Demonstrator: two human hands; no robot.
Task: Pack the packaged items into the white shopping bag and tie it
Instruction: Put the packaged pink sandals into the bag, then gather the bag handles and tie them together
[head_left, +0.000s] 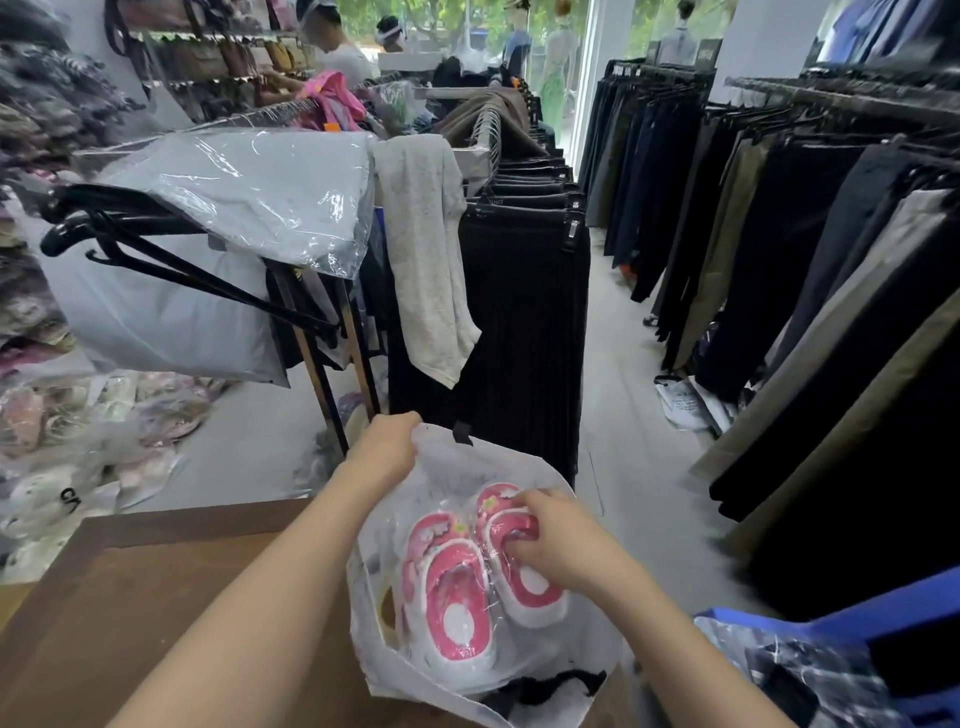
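Observation:
The white shopping bag (519, 665) lies open at the lower middle, partly on a brown table (130, 597). My left hand (387, 447) pinches the bag's far rim and holds the mouth up. Inside the mouth sits a clear packet with a pair of pink and white slippers (457, 587). My right hand (550, 540) grips the right slipper of that packet, fingers pressed into the plastic. Something dark shows at the bag's near edge.
A rack of black clothes (519, 312) stands just beyond the bag, with a grey towel (426, 249) draped over it. Packaged items (78, 447) are piled on the floor at left. A blue bag (831, 670) sits at lower right. Trouser racks (779, 260) line the aisle's right side.

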